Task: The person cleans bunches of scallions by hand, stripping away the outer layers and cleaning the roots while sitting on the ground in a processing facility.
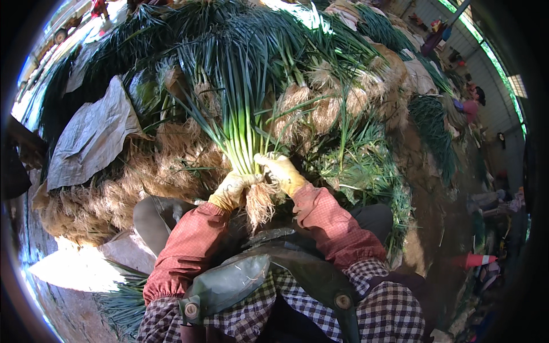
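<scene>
A bunch of green onions (243,134) stands upright in front of me, its white roots (259,208) hanging below my hands. My yellow-gloved left hand (231,188) is wrapped round the lower white part, just above the roots. My gloved right hand (281,170) is closed at the right side of the stems, slightly higher, its fingertips on the stalks. Both forearms wear red patterned sleeves. A green plastic apron (229,286) lies over my lap.
Heaped green onions (200,28) with roots surround me in front, partly under pale sacks (94,131). Loose green leaves (363,171) lie at right. Another person (470,108) works at the far right. An orange cone (473,260) lies lower right. More onions (120,306) lie lower left.
</scene>
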`<move>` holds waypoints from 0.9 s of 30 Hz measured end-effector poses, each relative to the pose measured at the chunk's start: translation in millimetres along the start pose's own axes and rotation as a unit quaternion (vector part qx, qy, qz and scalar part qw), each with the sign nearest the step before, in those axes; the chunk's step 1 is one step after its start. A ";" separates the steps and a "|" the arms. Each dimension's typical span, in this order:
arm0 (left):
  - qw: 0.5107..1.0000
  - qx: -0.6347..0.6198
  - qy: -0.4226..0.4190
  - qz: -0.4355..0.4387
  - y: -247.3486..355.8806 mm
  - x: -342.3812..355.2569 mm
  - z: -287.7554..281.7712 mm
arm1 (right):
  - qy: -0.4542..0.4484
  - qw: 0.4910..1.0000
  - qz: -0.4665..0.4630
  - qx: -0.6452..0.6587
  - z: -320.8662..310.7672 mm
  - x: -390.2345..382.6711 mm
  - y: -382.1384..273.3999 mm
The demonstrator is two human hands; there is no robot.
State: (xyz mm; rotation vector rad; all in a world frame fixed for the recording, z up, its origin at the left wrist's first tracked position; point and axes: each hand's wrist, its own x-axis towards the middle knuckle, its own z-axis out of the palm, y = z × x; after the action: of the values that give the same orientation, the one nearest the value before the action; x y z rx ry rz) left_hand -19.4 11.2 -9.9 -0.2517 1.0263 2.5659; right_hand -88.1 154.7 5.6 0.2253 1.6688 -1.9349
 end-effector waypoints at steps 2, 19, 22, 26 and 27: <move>0.997 0.067 0.012 0.030 -12.6 0.0 -12.5 | -0.042 0.994 -0.030 0.091 5.3 15.9 24.8; 0.992 0.002 0.122 0.022 -11.5 17.6 -39.7 | 0.264 0.946 -0.171 0.079 -177.7 -31.5 -41.8; 0.996 -0.047 0.069 0.040 -10.7 6.6 -11.8 | 0.254 0.705 0.093 -0.656 -194.0 -27.3 -15.7; 0.998 -0.007 0.055 0.043 -3.9 0.3 -3.7 | -0.034 0.987 -0.019 -0.155 -78.9 20.8 -4.0; 0.997 0.017 0.075 0.020 -5.0 -0.1 -14.2 | -0.037 0.992 -0.012 -0.119 -45.5 33.4 -17.0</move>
State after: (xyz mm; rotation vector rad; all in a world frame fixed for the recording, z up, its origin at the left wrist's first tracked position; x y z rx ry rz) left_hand -16.8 4.7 -23.2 -0.4239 1.1375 2.5963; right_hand -135.0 188.7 -5.3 0.0415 1.8400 -1.7185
